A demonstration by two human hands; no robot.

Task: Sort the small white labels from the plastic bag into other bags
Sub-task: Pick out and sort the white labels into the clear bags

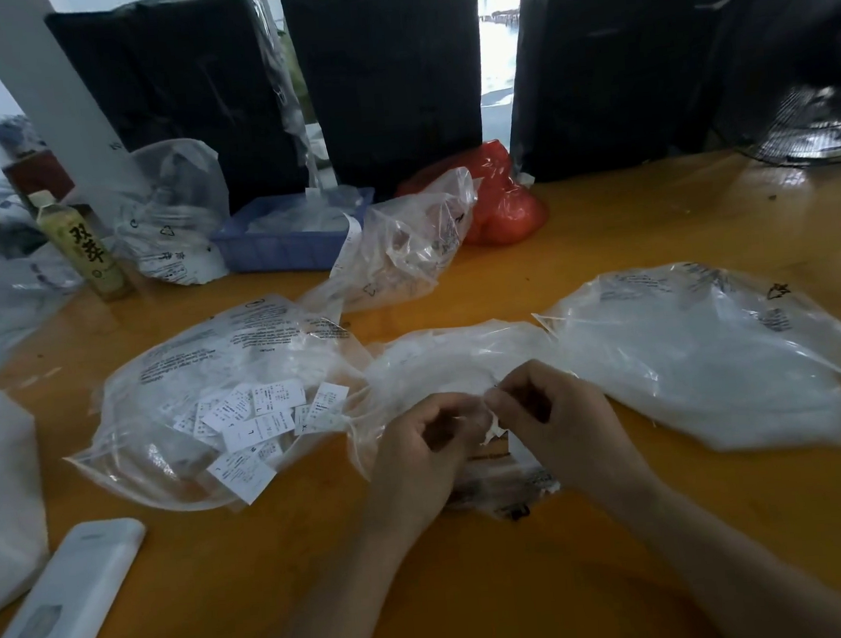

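Note:
A clear plastic bag point(172, 388) on the left of the yellow table point(478, 566) holds several small white labels point(255, 422). Directly in front of me lies a middle plastic bag point(442, 362). Over its near edge, my left hand point(418, 450) and my right hand point(562, 423) meet with curled fingers. Between their fingertips they pinch a small white label point(492, 421). A third, milky plastic bag point(703, 357) lies to the right of my hands.
At the back stand a blue basket point(282, 249), a crumpled clear bag point(403, 249), a red bag point(505, 201), a green tea bottle point(83, 244) and black bundles point(389, 69). A white remote point(64, 613) lies front left, a fan point(816, 126) far right.

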